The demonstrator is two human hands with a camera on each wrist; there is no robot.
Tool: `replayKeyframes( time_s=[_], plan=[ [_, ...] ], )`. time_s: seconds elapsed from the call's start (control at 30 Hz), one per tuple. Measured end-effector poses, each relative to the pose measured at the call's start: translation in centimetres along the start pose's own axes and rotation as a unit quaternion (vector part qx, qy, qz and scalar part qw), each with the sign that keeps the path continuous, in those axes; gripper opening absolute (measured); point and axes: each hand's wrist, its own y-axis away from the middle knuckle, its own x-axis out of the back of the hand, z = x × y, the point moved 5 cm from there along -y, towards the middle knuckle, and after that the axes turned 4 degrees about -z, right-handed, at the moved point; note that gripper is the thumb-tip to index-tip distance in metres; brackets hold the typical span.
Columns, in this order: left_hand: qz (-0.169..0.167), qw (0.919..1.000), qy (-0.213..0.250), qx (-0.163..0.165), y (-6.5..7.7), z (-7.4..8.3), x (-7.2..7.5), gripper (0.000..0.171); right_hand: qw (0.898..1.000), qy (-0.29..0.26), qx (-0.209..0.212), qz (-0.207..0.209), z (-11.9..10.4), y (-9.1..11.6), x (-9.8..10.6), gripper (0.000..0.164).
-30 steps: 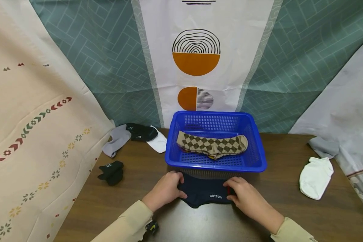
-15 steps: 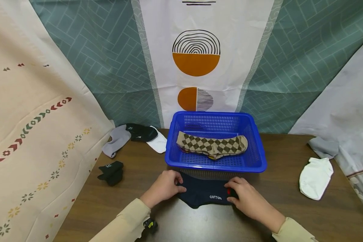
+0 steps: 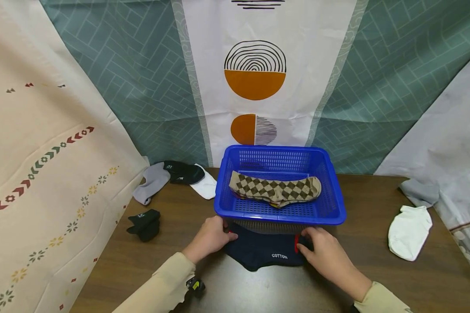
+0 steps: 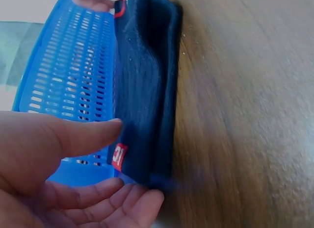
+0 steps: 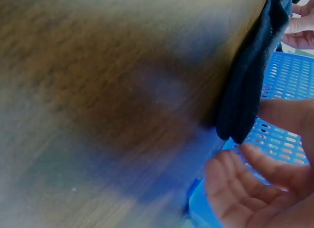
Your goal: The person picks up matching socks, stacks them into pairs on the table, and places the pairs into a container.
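Navy socks (image 3: 254, 245) marked "COTTON" lie sideways on the table in front of the blue basket, with layers visible in both wrist views. My left hand (image 3: 209, 237) holds their left end, its thumb on the cloth and its fingers at the edge beside a red tag (image 4: 119, 157). At the other end my right hand (image 3: 327, 252) has its thumb and fingers about the edge, near a red strip (image 3: 296, 243). Inside the blue basket (image 3: 280, 219) rest argyle socks (image 3: 276, 189) in beige and brown.
Grey (image 3: 150, 182), black (image 3: 183, 172) and white (image 3: 205, 184) socks lie at the back left. Nearer is a bunched black sock (image 3: 145, 225). On the right are a white sock (image 3: 410, 232) and a grey sock (image 3: 420, 191). Fabric curtains (image 3: 160, 108) hang behind the table.
My left hand has shifted a little left along the socks, and a red mark now shows by its thumb. The right hand has moved slightly right, baring more of the red strip.
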Motion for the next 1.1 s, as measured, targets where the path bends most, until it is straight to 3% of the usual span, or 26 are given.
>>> replayKeyframes(
  time_s=[0.27, 0.6, 0.73, 0.9, 1.1],
  plan=[
    [-0.013, 0.9996, -0.024, -0.005, 0.0, 0.6, -0.4, 0.039, 0.997, 0.022, -0.025, -0.067, 0.4, 0.1, -0.7, 0.040],
    [-0.038, 0.9987, -0.006, -0.033, 0.4, 0.6, -0.8, 0.032, 0.994, -0.022, -0.016, -0.109, 0.2, 0.4, -1.0, 0.026],
    [-0.049, 0.9967, 0.010, -0.064, 0.8, 0.7, -0.8, 0.028, 0.993, -0.037, 0.030, -0.107, -0.2, 0.8, -0.7, 0.025],
    [-0.072, 0.9897, 0.055, -0.112, 1.9, 1.3, -0.3, 0.027, 0.986, -0.073, 0.130, -0.081, -1.0, 1.5, 0.3, 0.029],
    [-0.063, 0.9849, 0.077, -0.142, 3.6, 2.4, 1.2, 0.026, 0.974, -0.117, 0.182, -0.073, -1.4, 2.4, 1.8, 0.054]
  ],
)
